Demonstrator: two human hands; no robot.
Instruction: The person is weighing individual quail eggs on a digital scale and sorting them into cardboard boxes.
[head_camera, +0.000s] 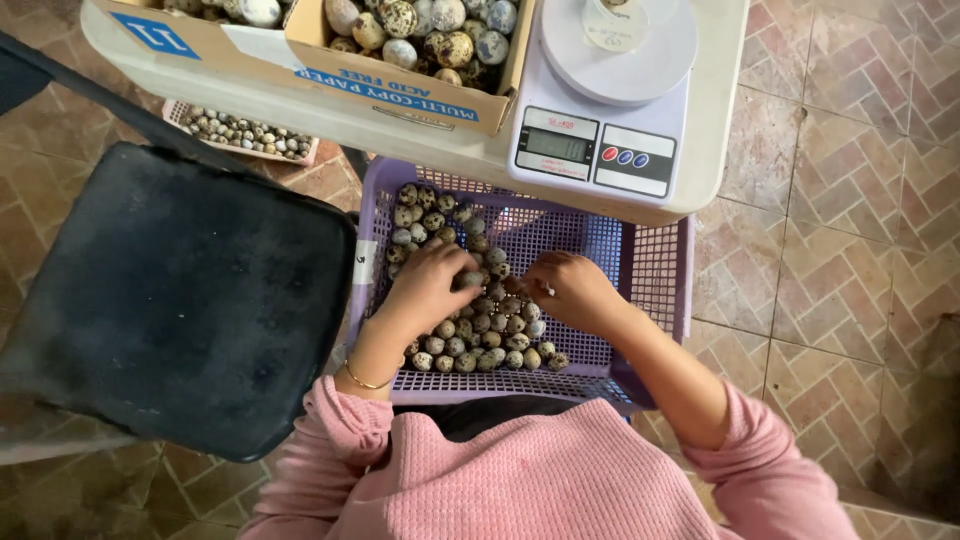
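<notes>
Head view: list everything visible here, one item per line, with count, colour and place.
Basket: one, purple plastic mesh, on the person's lap under the table edge.
Eggs: many, small, speckled, in the basket's left half.
Box: one, brown cardboard, on the table at top, holding more speckled eggs.
Scale: one, white, with a round platter, on the table right of the box.
Table: one, cream, top of view.
Tray: one, pale, with speckled eggs, beyond the table's left part.
Chair: one, black seat, left of the basket.
Floor: reddish herringbone tiles.
Bracelet: one, gold, on the left wrist.
Sleeves: pink.
Left hand: on the eggs.
Right hand: on the eggs.
</notes>
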